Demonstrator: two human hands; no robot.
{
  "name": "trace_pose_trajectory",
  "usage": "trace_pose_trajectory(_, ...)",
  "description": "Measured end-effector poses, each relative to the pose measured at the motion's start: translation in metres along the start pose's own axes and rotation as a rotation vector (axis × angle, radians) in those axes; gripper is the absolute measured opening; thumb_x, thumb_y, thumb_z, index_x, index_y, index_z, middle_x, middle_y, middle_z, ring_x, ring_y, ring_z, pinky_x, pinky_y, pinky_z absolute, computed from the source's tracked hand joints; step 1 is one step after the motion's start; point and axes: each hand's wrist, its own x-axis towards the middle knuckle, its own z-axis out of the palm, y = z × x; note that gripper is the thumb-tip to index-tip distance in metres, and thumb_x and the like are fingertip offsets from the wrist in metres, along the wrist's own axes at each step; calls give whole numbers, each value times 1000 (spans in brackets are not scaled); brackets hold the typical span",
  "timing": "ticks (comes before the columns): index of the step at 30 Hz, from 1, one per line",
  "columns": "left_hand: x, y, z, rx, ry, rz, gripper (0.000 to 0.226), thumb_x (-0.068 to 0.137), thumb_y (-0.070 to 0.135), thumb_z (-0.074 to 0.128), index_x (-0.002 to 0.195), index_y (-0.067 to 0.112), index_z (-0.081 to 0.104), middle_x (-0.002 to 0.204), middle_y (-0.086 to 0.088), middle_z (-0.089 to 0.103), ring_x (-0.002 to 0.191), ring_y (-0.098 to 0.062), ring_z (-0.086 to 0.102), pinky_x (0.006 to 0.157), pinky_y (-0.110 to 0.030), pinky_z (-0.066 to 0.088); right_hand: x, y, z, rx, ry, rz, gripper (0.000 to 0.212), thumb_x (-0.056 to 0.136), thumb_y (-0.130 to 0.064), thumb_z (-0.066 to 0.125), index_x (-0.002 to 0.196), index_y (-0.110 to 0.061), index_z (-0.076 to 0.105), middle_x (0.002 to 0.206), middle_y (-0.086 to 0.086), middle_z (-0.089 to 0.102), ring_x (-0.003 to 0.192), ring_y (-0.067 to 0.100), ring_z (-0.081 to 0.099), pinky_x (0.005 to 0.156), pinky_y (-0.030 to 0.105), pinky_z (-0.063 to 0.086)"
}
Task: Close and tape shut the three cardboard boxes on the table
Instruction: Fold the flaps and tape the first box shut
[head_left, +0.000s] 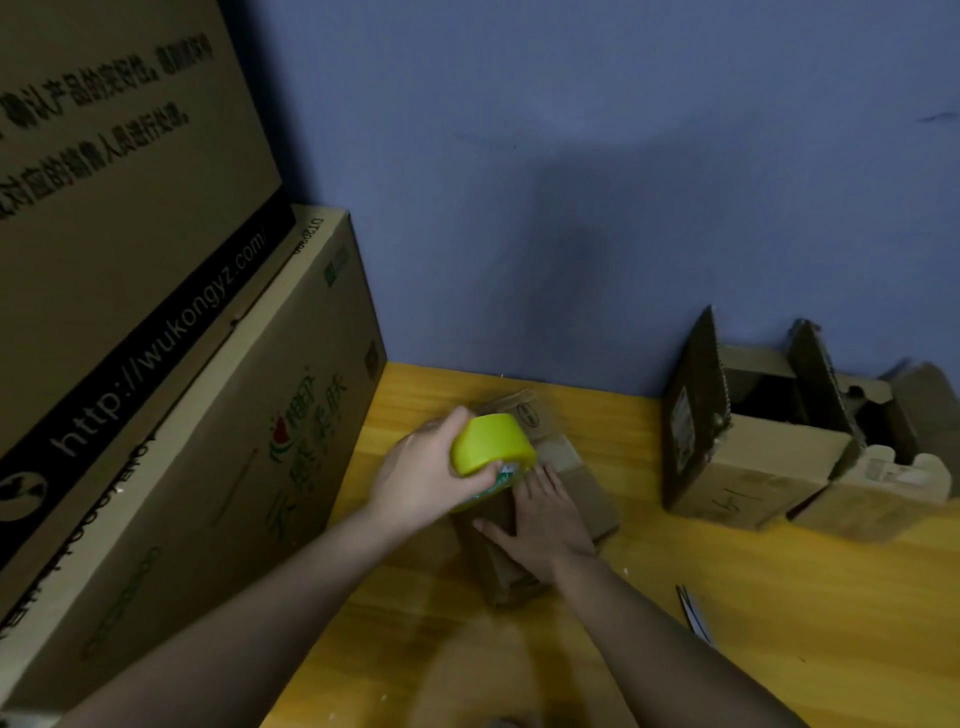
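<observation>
A small closed cardboard box (571, 467) lies on the yellow wooden table (727, 623) in the middle of the view. My left hand (426, 473) grips a yellow roll of tape (491, 444) over the box's left top edge. My right hand (540, 514) lies flat on the box top, fingers straight, just below the roll. At the right stands an open cardboard box (748, 457) with its flaps up. Beside it is another open box (883, 483), partly cut off by the frame edge.
Two big cardboard cartons (171, 415) are stacked along the left side, close to my left arm. A blue wall (571, 182) closes off the back of the table. Scissors (693, 613) lie on the table at the right of my right forearm.
</observation>
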Motion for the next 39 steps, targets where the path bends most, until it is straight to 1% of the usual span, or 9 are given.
trace_pose_trajectory(5, 5, 11, 1, 206, -43, 57, 49, 85, 56, 54, 119, 23, 41, 100, -5, 60, 90, -27, 61, 60, -29, 36, -2, 0, 0, -35, -22, 1, 107, 75, -84, 10, 153, -12, -5, 162, 7, -1, 149, 20, -9, 118, 33, -14)
trace_pose_trajectory(8, 6, 11, -3, 294, -56, 62, 53, 85, 59, 51, 124, 24, 40, 97, -4, 61, 88, -26, 61, 59, -29, 38, 0, 1, 4, -40, 13, -23, 113, 69, -87, 7, 154, -13, -3, 162, 5, -1, 148, 17, -12, 120, 36, -10)
trace_pose_trajectory(13, 1, 1, -13, 441, -80, 50, 59, 85, 60, 50, 130, 24, 40, 96, -2, 63, 88, -24, 62, 59, -28, 40, 2, 3, 7, -20, 43, -23, 122, 58, -92, 1, 151, -16, -17, 158, -2, -25, 144, 12, -24, 119, 33, -11)
trace_pose_trajectory(26, -12, -24, -17, 500, -261, -15, 64, 83, 63, 49, 133, 24, 40, 77, 3, 50, 85, -23, 63, 56, -26, 38, -1, -2, 4, -46, 23, -32, 125, 58, -96, 3, 151, -16, -19, 156, -1, -28, 144, 15, -26, 119, 37, -11)
trace_pose_trajectory(31, -21, -41, -11, 489, -214, 12, 71, 78, 70, 38, 133, 25, 39, 84, 2, 59, 82, -21, 63, 56, -26, 42, -2, -9, 5, -56, 28, 30, 95, 89, -71, 27, 149, -14, -20, 150, -2, -32, 144, 17, -26, 119, 43, -9)
trace_pose_trajectory(32, -24, -45, -10, 494, -200, 13, 74, 77, 71, 35, 135, 25, 37, 89, 1, 61, 83, -20, 63, 57, -26, 43, -4, -15, 8, -35, 84, 22, 88, 92, -64, 27, 150, -12, -15, 153, 0, -26, 145, 17, -21, 120, 42, -7)
trace_pose_trajectory(35, -33, -51, -4, 457, -209, -58, 69, 85, 66, 43, 139, 24, 33, 98, -1, 61, 87, -21, 62, 57, -26, 39, -12, -38, 20, -16, 210, -30, 64, 95, -40, 31, 149, -6, 26, 158, 7, 11, 145, 20, 7, 120, 41, 16)
trace_pose_trajectory(36, -35, -52, 0, 439, -205, -71, 66, 86, 64, 44, 138, 24, 33, 100, -1, 61, 87, -21, 62, 58, -26, 39, -14, -42, 25, -32, 224, -62, 61, 94, -35, 36, 149, -6, 30, 157, 6, 12, 144, 20, 8, 121, 40, 16)
trace_pose_trajectory(39, -40, -59, 6, 347, -188, -119, 58, 87, 60, 48, 131, 22, 37, 101, -2, 60, 88, -22, 63, 61, -27, 43, -16, -39, 26, -35, 194, -139, 68, 100, -38, 35, 153, -8, 4, 156, 1, -10, 144, 17, -12, 117, 33, -10)
